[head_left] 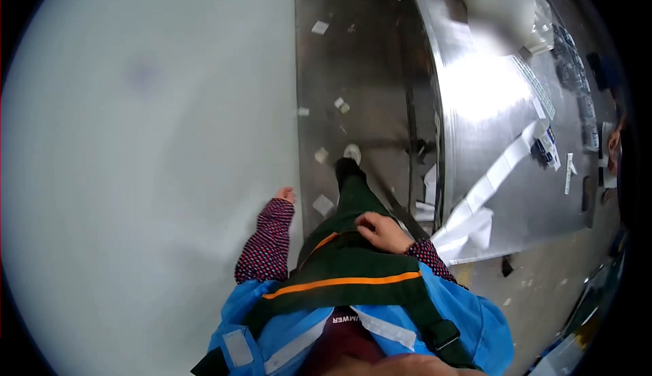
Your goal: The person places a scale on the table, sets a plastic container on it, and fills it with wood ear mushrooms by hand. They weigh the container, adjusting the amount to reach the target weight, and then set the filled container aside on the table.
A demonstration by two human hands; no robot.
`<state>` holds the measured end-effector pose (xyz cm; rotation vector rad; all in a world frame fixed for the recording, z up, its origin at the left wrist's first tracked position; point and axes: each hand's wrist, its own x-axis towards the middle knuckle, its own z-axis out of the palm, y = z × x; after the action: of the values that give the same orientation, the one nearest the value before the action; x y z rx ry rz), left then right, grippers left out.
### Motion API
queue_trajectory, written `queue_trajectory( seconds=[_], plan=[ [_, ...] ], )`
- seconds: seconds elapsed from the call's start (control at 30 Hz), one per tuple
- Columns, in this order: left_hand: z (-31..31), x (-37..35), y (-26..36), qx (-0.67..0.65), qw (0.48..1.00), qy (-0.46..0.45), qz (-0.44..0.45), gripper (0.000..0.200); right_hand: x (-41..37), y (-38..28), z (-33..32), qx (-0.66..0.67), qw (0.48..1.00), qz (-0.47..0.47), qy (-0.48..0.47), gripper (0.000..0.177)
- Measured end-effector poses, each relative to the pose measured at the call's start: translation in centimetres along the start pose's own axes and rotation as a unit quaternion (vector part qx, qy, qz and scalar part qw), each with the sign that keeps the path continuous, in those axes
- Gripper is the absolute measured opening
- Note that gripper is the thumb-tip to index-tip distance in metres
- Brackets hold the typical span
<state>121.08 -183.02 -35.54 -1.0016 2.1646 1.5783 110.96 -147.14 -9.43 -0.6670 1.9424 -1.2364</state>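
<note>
A plain white panel (149, 138) fills the left half of the view. A steel table (489, 91) takes the upper right, its near edge curving down beside a strip of dark floor (360, 57) between panel and table.

The person's trunk occupies the bottom centre: a blue vest (468, 308) under a green apron (339, 267) with an orange band. The apron runs forward over one leg to a dark shoe (348, 167).

A long white paper strip (499, 169) lies slantwise on the table and hangs over its near edge. Small labels and dark items lie along the far right side of the table, too small to identify.

The hands are apart. The right hand (384, 232) rests on the apron at the thigh, fingers bent; whether it grips the cloth cannot be told. The left hand (286, 194) hangs just beside the panel, mostly hidden by its patterned sleeve (266, 243); its grip cannot be told, and nothing shows in it.

Paper scraps (320, 28) litter the floor.
</note>
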Motion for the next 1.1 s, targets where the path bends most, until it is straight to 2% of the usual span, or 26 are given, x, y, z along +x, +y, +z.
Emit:
queue_trajectory(
  seconds=[0.03, 0.07, 0.13, 0.17, 0.2, 0.27, 0.3, 0.37, 0.4, 0.43, 0.47, 0.53, 0.57, 0.63, 0.7, 0.73, 0.8, 0.87, 0.93, 1.0, 1.07, 1.1],
  plan=[
    [1.8, 5.0, 0.3, 0.019, 0.999, 0.018, -0.025, 0.029, 2.5, 1.2, -1.2, 0.012, 1.0, -0.009, 0.004, 0.021],
    [3.9, 7.8, 3.4, -0.009, 1.0, 0.004, -0.02, 0.03, 5.3, 1.7, -2.6, -0.004, 1.0, -0.014, 0.003, 0.023],
    [4.8, 10.1, 8.7, 0.084, 0.986, -0.141, 0.005, 0.03, 10.9, -0.1, -6.1, -0.127, 0.991, -0.001, 0.032, 0.024],
    [5.2, 10.2, 12.1, 0.125, 0.968, -0.216, 0.013, 0.03, 12.9, -2.2, -8.7, -0.092, 0.992, -0.048, 0.065, 0.024],
    [6.2, 11.9, 16.5, 0.152, 0.945, -0.286, 0.034, 0.031, 15.0, -3.8, -11.2, -0.063, 0.992, -0.052, 0.097, 0.023],
    [5.2, 15.1, 24.5, 0.307, 0.864, -0.34, 0.208, 0.03, 18.4, -6.7, -15.6, -0.011, 0.988, -0.057, 0.146, 0.022],
    [4.6, 16.3, 29.3, 0.333, 0.875, -0.308, 0.168, 0.029, 20.5, -7.3, -17.9, -0.036, 0.986, -0.051, 0.155, 0.021],
    [3.6, 22.4, 32.1, 0.228, 0.923, -0.249, 0.184, 0.031, 24.5, -8.1, -22.8, -0.083, 0.982, -0.047, 0.162, 0.02],
    [4.0, 28.8, 29.2, 0.145, 0.953, -0.223, 0.148, 0.031, 26.7, -8.2, -25.1, -0.104, 0.979, -0.045, 0.167, 0.019],
    [3.9, 32.8, 30.5, 0.05, 0.975, -0.21, 0.057, 0.028, 29.2, -8.5, -27.6, -0.107, 0.978, -0.036, 0.177, 0.018],
    [3.1, 38.8, 31.6, -0.132, 0.946, -0.234, -0.183, 0.026, 31.6, -8.6, -30.0, -0.102, 0.975, -0.03, 0.194, 0.019],
    [2.0, 46.3, 35.9, -0.202, 0.933, -0.22, -0.201, 0.022, 37.0, -8.5, -33.9, -0.084, 0.97, -0.02, 0.228, 0.019],
    [3.0, 44.5, 42.6, -0.057, 0.994, -0.092, -0.005, 0.018, 39.7, -8.3, -36.0, -0.075, 0.965, -0.025, 0.252, 0.021],
    [4.2, 51.4, 49.3, -0.089, 0.985, -0.133, 0.071, 0.018, 44.8, -7.8, -39.9, 0.004, 0.942, 0.011, 0.336, 0.022],
    [6.1, 57.0, 58.8, -0.114, 0.959, -0.191, 0.176, 0.018, 48.9, -8.0, -45.0, 0.064, 0.896, 0.072, 0.433, 0.022],
    [7.2, 58.2, 65.1, -0.116, 0.937, -0.225, 0.242, 0.018, 50.6, -7.0, -47.5, 0.129, 0.876, 0.042, 0.464, 0.026],
    [9.7, 60.2, 77.6, -0.072, 0.913, -0.291, 0.277, 0.02, 52.8, -7.8, -53.4, 0.192, 0.829, 0.0, 0.526, 0.03],
    [11.8, 59.3, 89.7, -0.007, 0.882, -0.367, 0.294, 0.024, 54.4, -6.2, -58.5, 0.255, 0.76, 0.038, 0.596, 0.031],
    [16.4, 62.0, 96.1, 0.01, 0.854, -0.445, 0.27, 0.031, 55.9, -5.4, -63.5, 0.387, 0.66, 0.051, 0.642, 0.032],
    [21.3, 64.3, 99.8, 0.081, 0.856, -0.458, 0.227, 0.037, 57.4, -3.7, -67.8, 0.548, 0.506, 0.032, 0.665, 0.035],
    [25.4, 65.0, 101.7, 0.034, 0.864, -0.489, 0.113, 0.041, 59.0, 0.9, -71.8, 0.584, 0.419, -0.015, 0.695, 0.035],
    [27.1, 65.5, 102.3, -0.012, 0.857, -0.51, 0.073, 0.041, 59.7, 4.8, -73.7, 0.598, 0.396, -0.034, 0.696, 0.036]
  ],
)
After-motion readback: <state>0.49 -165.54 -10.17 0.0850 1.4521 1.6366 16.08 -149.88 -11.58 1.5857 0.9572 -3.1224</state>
